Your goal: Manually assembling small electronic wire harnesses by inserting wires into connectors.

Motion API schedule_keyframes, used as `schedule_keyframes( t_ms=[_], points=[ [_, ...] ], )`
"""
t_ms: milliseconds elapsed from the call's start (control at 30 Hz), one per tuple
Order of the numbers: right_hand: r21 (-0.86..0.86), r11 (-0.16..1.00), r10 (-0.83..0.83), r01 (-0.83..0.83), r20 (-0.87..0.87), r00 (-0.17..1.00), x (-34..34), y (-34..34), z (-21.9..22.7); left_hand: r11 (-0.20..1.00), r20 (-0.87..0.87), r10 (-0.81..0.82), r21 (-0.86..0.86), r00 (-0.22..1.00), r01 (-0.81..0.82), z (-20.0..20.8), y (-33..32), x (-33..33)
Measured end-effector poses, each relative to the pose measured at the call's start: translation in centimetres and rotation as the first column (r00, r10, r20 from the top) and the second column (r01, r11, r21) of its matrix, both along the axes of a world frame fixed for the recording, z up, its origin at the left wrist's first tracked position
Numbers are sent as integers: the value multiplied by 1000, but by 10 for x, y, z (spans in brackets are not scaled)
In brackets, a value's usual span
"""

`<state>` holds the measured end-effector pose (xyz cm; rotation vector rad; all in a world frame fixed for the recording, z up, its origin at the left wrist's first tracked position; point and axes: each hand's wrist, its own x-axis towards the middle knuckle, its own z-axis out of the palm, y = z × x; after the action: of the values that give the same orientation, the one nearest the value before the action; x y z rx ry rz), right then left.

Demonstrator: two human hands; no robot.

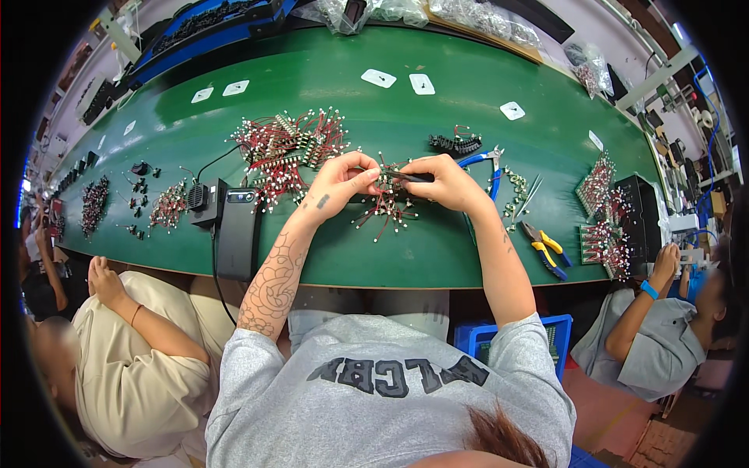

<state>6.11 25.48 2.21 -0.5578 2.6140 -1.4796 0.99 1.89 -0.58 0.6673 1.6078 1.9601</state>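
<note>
Far left on the green worktable (406, 249): small clusters of dark parts (95, 204) and a little red-wired bunch (168, 207). Next right, a black box-shaped device (238, 232) with its cable running toward the table's near edge.

Behind the hands, a large tangle of red-wired LED assemblies (285, 148).

Centre: left hand (337, 183) pinched on a small wired LED bundle (384, 209), thumb and fingers closed on its left end. Right hand (443, 183) clenched around a slim black tool or component (407, 177), its tip touching the bundle. Bundle sits just above the table, between both hands.

Handling judgement: very light, floppy thin leads, tangle-prone; bulbs and joints look fragile. Best held at the stiffer wire junction, not by the bulbs; a gentle pinch should do.

Right: blue-handled cutters (480, 158) just beside the right hand, tweezers (530, 195), yellow-and-blue pliers (546, 249), then stacked red-wired boards (601, 210).
</note>
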Motion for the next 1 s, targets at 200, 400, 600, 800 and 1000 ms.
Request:
schedule_keyframes(
  t_ms=[200,400,600,800,1000],
  points=[
    [-35,999,21,-18,67,998,-2,3,-4,1000,17,-10,-8,1000,10,-1,1,-1],
    [-31,999,29,-27,66,997,-4,5,-5,1000,27,12,-17,1000,-12,3,3,1],
    [21,999,-35,34,43,998,-3,5,-1,991,94,96,-100,991,-86,20,6,9],
    [51,997,-58,64,-110,992,3,-4,2,986,113,164,-61,980,-157,14,7,10],
    [36,997,-68,71,-91,994,3,-4,4,984,159,176,6,972,-179,14,7,10]
  ],
)
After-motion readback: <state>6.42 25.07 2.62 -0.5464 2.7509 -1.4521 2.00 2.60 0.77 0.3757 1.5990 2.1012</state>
